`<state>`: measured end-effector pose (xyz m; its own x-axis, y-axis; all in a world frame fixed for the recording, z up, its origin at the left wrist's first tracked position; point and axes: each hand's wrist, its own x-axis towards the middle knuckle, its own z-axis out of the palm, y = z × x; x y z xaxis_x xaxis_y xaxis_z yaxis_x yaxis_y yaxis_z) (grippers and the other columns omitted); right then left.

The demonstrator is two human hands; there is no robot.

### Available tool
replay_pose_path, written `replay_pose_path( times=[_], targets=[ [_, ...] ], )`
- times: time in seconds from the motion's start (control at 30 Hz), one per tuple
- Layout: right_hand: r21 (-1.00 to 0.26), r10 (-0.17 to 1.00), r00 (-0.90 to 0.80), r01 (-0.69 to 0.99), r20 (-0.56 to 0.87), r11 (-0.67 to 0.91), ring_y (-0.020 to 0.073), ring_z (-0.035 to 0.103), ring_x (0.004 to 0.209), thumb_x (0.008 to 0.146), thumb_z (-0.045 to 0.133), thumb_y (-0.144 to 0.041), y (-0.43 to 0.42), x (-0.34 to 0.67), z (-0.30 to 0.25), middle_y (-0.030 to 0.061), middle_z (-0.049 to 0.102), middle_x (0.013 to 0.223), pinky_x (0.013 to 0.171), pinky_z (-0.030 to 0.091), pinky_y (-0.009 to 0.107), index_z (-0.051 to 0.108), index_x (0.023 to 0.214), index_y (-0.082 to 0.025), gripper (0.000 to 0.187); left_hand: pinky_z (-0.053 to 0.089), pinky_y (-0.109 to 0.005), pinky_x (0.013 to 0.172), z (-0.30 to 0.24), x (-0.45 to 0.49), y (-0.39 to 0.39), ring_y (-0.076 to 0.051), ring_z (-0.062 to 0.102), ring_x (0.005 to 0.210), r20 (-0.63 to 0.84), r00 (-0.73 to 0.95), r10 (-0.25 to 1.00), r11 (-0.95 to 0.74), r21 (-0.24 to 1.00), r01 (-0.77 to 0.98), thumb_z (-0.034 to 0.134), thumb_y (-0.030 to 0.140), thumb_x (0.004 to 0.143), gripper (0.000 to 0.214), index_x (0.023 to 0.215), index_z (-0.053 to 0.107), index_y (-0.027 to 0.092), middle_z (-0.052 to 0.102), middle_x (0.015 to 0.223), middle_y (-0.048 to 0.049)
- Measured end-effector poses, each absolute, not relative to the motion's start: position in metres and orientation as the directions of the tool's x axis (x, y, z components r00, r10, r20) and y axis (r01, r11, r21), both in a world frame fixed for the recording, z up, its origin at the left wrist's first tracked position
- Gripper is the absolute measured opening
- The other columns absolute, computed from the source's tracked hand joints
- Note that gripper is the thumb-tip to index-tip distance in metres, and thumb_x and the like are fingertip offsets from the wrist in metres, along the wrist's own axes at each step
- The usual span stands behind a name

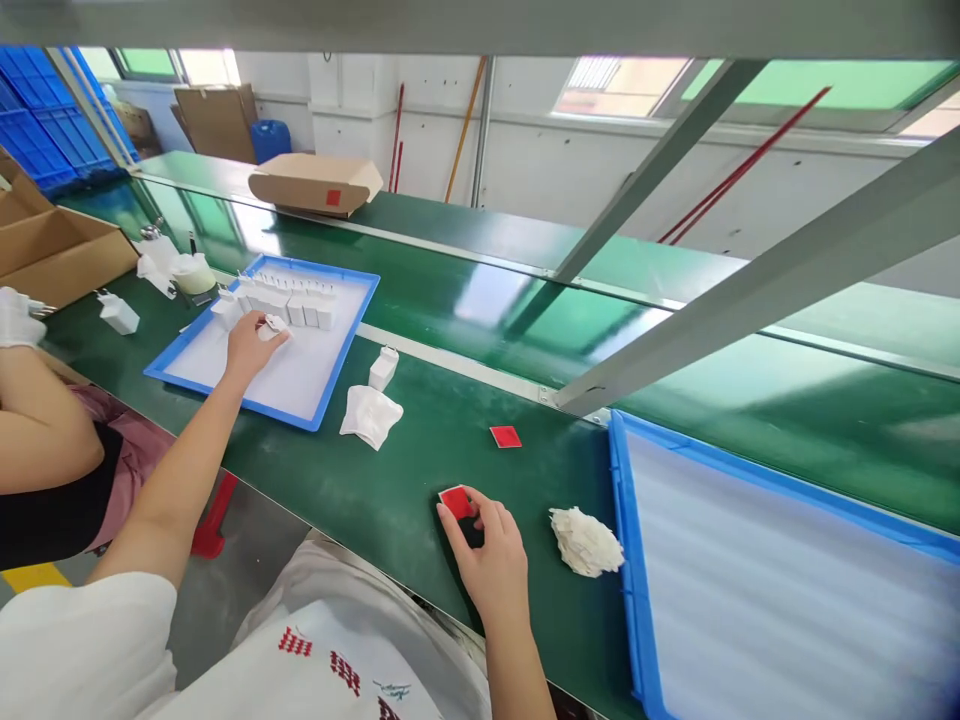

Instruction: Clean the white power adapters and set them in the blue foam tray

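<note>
Two pinches at our glossy green bench point(427, 450)

Well left of the shallow blue-rimmed tray with a white floor point(289, 380), we see a co-worker's white-gloved hand point(16, 320). Closer to that tray, still on its left, a white box-shaped plug with metal prongs point(118, 313) lies on the bench. Inside the tray stands a row of white box-shaped adapters point(304, 305), prongs up. Our left hand point(255, 345) is over the tray beside the row, its grip pinching a small white plastic piece point(274, 325), partly hidden by the fingers.

Just right of the tray are a crumpled white pouch point(371, 416) and a loose white adapter point(383, 368). Farther right of it, a red square with a pale edge point(454, 502) is pinched in the grip of our right hand point(491, 550); whether it is raised, we cannot tell. Then come a flat second red square point(505, 437), a crumpled off-white wad point(586, 542) and, farthest right, another blue-rimmed tray point(810, 600).
</note>
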<state>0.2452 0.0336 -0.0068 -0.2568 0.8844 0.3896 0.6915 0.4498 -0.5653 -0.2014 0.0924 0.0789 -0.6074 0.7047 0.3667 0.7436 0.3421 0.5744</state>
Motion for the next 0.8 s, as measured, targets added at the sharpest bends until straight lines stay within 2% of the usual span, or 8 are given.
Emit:
replay_pose_path(
  times=[0.17, 0.27, 0.37, 0.47, 0.53, 0.6, 0.7, 0.8],
  targets=[
    [-0.548, 0.875, -0.244, 0.7, 0.419, 0.458, 0.0229, 0.059, 0.073, 0.096, 0.052, -0.056, 0.032, 0.243, -0.009, 0.0075, 0.066, 0.086, 0.068, 0.049, 0.037, 0.065, 0.11, -0.021, 0.039, 0.043, -0.057, 0.102, 0.084, -0.238, 0.109, -0.041, 0.056, 0.12, 0.431, -0.623, 0.653, 0.36, 0.548, 0.755, 0.077, 0.036, 0.076, 0.034, 0.095, 0.057, 0.015, 0.066, 0.111, -0.0156],
    [-0.515, 0.871, -0.198, 0.739, 0.45, 0.434, 0.0246, 0.059, 0.079, 0.098, 0.05, -0.054, 0.032, 0.24, -0.01, 0.0089, 0.067, 0.089, 0.071, 0.047, 0.038, 0.064, 0.111, -0.02, 0.039, 0.034, -0.064, 0.111, 0.088, -0.232, 0.107, -0.046, 0.041, 0.136, 0.513, -0.594, 0.62, 0.306, 0.539, 0.785, 0.075, 0.049, 0.079, 0.048, 0.11, 0.058, 0.017, 0.061, 0.125, -0.0122],
    [-0.472, 0.874, -0.165, 0.788, 0.456, 0.395, 0.0254, 0.058, 0.082, 0.099, 0.048, -0.053, 0.033, 0.238, -0.012, 0.0095, 0.066, 0.091, 0.071, 0.044, 0.037, 0.064, 0.112, -0.019, 0.039, 0.029, -0.06, 0.118, 0.09, -0.195, 0.105, -0.041, 0.034, 0.144, 0.563, -0.501, 0.658, 0.211, 0.5, 0.84, 0.065, 0.059, 0.085, 0.052, 0.124, 0.056, 0.026, 0.056, 0.138, -0.0072],
    [-0.447, 0.876, -0.169, 0.807, 0.452, 0.387, 0.0247, 0.057, 0.083, 0.099, 0.049, -0.051, 0.033, 0.237, -0.012, 0.0095, 0.065, 0.093, 0.071, 0.044, 0.036, 0.064, 0.114, -0.019, 0.038, 0.041, -0.054, 0.11, 0.081, -0.132, 0.112, -0.037, 0.054, 0.129, 0.398, -0.293, 0.869, 0.09, 0.456, 0.886, 0.056, 0.059, 0.091, 0.052, 0.125, 0.06, 0.02, 0.064, 0.131, -0.013],
    [-0.431, 0.87, -0.166, 0.816, 0.463, 0.385, 0.0249, 0.057, 0.084, 0.099, 0.048, -0.049, 0.033, 0.238, -0.013, 0.0099, 0.063, 0.095, 0.072, 0.044, 0.037, 0.063, 0.115, -0.018, 0.038, 0.05, -0.049, 0.096, 0.071, -0.092, 0.122, -0.038, 0.06, 0.121, 0.287, -0.205, 0.936, 0.061, 0.442, 0.895, 0.061, 0.065, 0.085, 0.063, 0.127, 0.061, 0.018, 0.069, 0.126, -0.0146],
    [-0.422, 0.866, -0.157, 0.823, 0.474, 0.38, 0.0254, 0.057, 0.085, 0.1, 0.047, -0.048, 0.031, 0.239, -0.013, 0.0105, 0.062, 0.095, 0.073, 0.045, 0.038, 0.063, 0.117, -0.018, 0.038, 0.053, -0.045, 0.084, 0.064, -0.063, 0.135, -0.039, 0.067, 0.107, 0.194, -0.167, 0.967, 0.068, 0.432, 0.899, 0.066, 0.064, 0.081, 0.068, 0.127, 0.062, 0.014, 0.073, 0.113, -0.018],
    [-0.429, 0.874, -0.137, 0.829, 0.466, 0.359, 0.0259, 0.057, 0.086, 0.099, 0.047, -0.047, 0.03, 0.24, -0.014, 0.0107, 0.061, 0.096, 0.073, 0.045, 0.038, 0.063, 0.118, -0.019, 0.038, 0.053, -0.039, 0.075, 0.064, -0.044, 0.144, -0.036, 0.071, 0.091, 0.138, -0.14, 0.98, 0.068, 0.427, 0.902, 0.066, 0.049, 0.084, 0.054, 0.124, 0.065, 0.013, 0.076, 0.096, -0.0163],
    [-0.432, 0.886, -0.136, 0.833, 0.444, 0.344, 0.0258, 0.056, 0.087, 0.099, 0.048, -0.045, 0.029, 0.24, -0.014, 0.0111, 0.061, 0.098, 0.073, 0.044, 0.037, 0.063, 0.119, -0.019, 0.037, 0.052, -0.034, 0.075, 0.077, -0.037, 0.127, -0.03, 0.072, 0.093, 0.136, -0.08, 0.987, 0.012, 0.439, 0.898, 0.061, 0.039, 0.089, 0.046, 0.13, 0.062, 0.02, 0.077, 0.105, -0.0104]
  ],
)
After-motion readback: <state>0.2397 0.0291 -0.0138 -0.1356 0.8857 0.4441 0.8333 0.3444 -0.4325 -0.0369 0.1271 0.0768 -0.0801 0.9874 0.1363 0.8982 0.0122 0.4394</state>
